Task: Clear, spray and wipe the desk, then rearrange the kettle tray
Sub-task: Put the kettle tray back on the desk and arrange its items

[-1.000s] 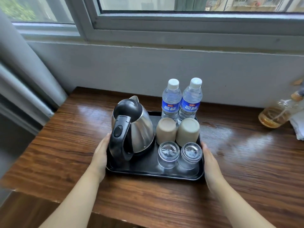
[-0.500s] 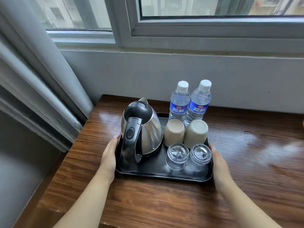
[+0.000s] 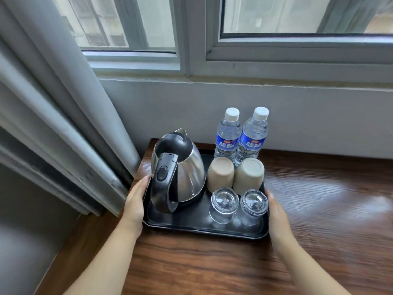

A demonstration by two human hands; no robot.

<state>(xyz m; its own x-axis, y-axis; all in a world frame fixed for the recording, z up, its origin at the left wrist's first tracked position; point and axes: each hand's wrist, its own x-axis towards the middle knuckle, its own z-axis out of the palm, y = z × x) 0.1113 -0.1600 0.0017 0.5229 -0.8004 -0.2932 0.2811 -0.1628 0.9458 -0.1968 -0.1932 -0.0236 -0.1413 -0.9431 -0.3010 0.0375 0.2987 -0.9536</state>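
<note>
Kettle tray (image 3: 204, 227): black, shallow-rimmed, sits at the far left corner of the wooden desk (image 3: 319, 241), close to the wall under the window (image 3: 297, 28). Load on tray: stainless electric kettle (image 3: 180, 169) on the left, two beige cups (image 3: 235, 174) upside down, two clear glasses (image 3: 238, 204) upside down in front of them. Two water bottles (image 3: 240, 135) stand upright at the back edge; cannot tell whether they are on the tray or just behind it.

Left hand (image 3: 135, 202) lies flat against the tray's left rim, fingers straight and together. Right hand (image 3: 275, 211) presses the right rim the same way; blurred, thumb position not clear. Neither hand curls under the rim as far as visible.

Handling, judged: load is uneven, kettle side likely heavier. Tray is stiff, probably smooth plastic, so glasses and cups may slide or clink if tilted. Glasses fragile. Best hold is both short rims, tray kept level, or slide it on the desk.

Surface: dark wood grain, glossy, with a wet-looking sheen on the right. Grey curtain (image 3: 63, 124) hangs just left of the desk.
</note>
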